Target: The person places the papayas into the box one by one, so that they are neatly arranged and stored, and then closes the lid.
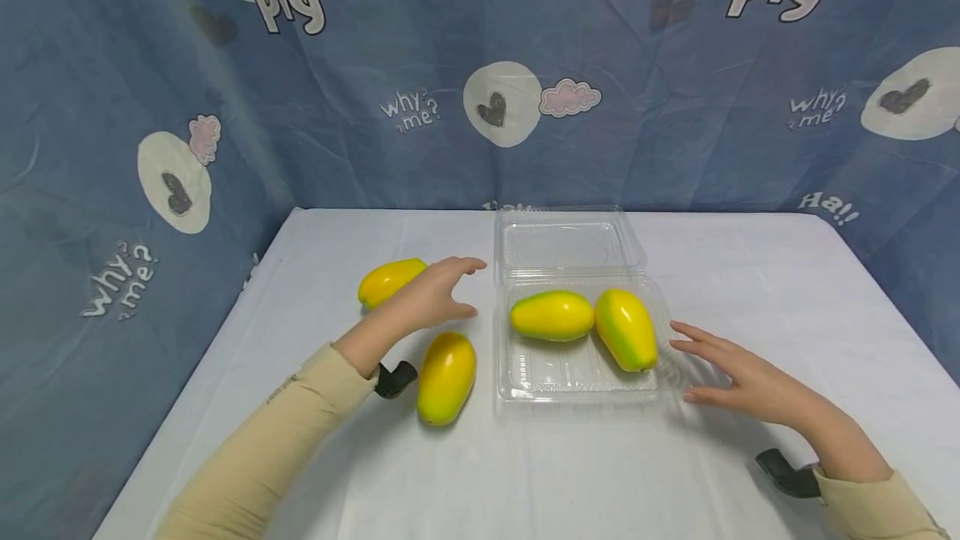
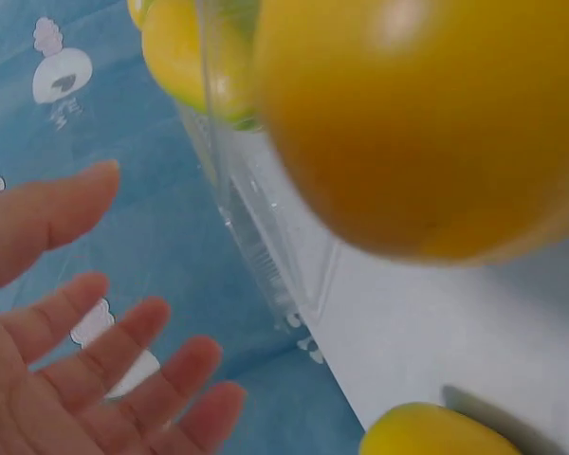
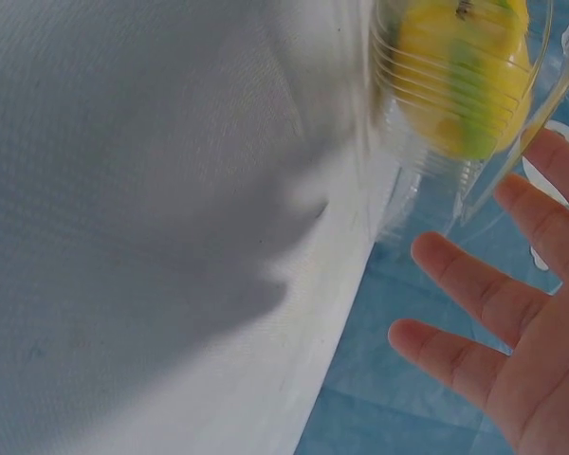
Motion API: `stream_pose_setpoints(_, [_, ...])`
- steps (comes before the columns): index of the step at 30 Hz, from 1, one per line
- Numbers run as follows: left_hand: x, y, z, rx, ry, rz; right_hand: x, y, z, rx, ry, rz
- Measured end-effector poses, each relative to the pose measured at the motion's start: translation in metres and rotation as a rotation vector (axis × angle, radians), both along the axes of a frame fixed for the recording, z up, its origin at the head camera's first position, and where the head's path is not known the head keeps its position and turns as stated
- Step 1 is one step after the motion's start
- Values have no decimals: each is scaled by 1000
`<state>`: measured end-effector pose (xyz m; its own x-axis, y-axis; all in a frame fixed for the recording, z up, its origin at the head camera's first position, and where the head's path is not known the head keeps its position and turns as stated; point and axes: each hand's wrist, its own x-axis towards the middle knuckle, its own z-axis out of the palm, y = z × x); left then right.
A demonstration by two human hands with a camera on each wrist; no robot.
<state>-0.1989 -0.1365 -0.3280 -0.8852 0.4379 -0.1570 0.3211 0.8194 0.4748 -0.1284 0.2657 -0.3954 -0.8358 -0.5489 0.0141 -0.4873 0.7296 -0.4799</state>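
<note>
Two yellow-green mangoes lie in a clear plastic clamshell box (image 1: 577, 390): the left mango (image 1: 552, 316) sideways, the right mango (image 1: 626, 330) slanted beside it. My left hand (image 1: 431, 294) hovers left of the box, its fingers and thumb apart and holding nothing. Partly behind this hand lies another mango (image 1: 390, 280). Closer to me, below the hand, a further mango (image 1: 447, 378) rests on the table and looms large in the left wrist view. My right hand (image 1: 738, 377) is spread just right of the box, holding nothing; whether its fingertips touch the box wall cannot be told.
The box lid (image 1: 570, 247) is folded back toward the far edge of the white-covered table (image 1: 750, 273). A blue printed cloth (image 1: 420, 23) hangs behind and at the sides. Dark wrist mounts (image 1: 395, 379) show under both wrists.
</note>
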Motion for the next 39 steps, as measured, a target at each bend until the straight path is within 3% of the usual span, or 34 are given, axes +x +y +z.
stream_pose_setpoints(7, [18, -11, -5, -4, -29, 123, -1, 1, 0, -6, -6, 9])
stream_pose_setpoints(19, [48, -23, -19, 118, 4, 191, -1, 1, -1, 0, 21, 15])
stream_pose_setpoints(30, [70, -27, -45, 121, -4, 280, 0, 0, -1, -5, -8, -3])
stream_pose_setpoints(39, [83, -23, -57, 156, -18, 320, 0, 2, -3, -6, -12, -16])
